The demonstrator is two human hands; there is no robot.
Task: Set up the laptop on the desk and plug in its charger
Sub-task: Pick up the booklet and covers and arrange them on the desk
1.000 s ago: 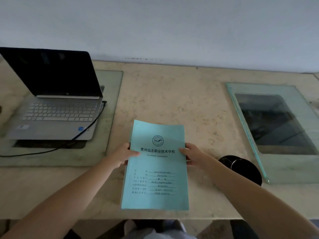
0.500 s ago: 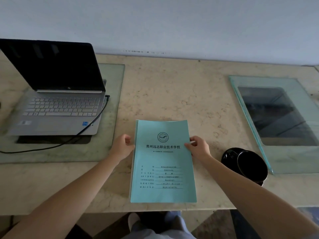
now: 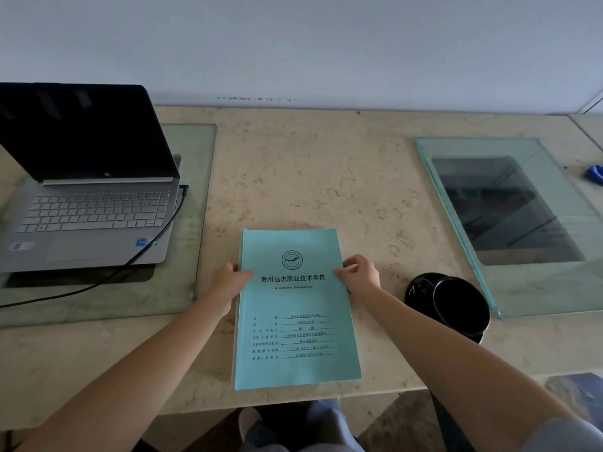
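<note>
A silver laptop [image 3: 88, 220] stands open with a dark screen at the left of the beige desk [image 3: 310, 177], on a glass plate [image 3: 192, 207]. A black charger cable [image 3: 98, 282] is plugged into the laptop's right side and trails off to the left. A teal booklet [image 3: 293, 321] with printed characters lies flat at the front middle of the desk. My left hand [image 3: 228, 282] grips the booklet's left edge and my right hand [image 3: 359, 275] grips its right edge.
A black cup on a black saucer [image 3: 456, 305] lies on its side just right of the booklet. A second glass plate [image 3: 528, 288] over a dark opening sits at the right. A small blue object [image 3: 594, 173] shows at the far right edge.
The booklet has settled flat on the desk, a little farther from the front edge and to the right. Both hands stay on its side edges. The view has shifted slightly.
</note>
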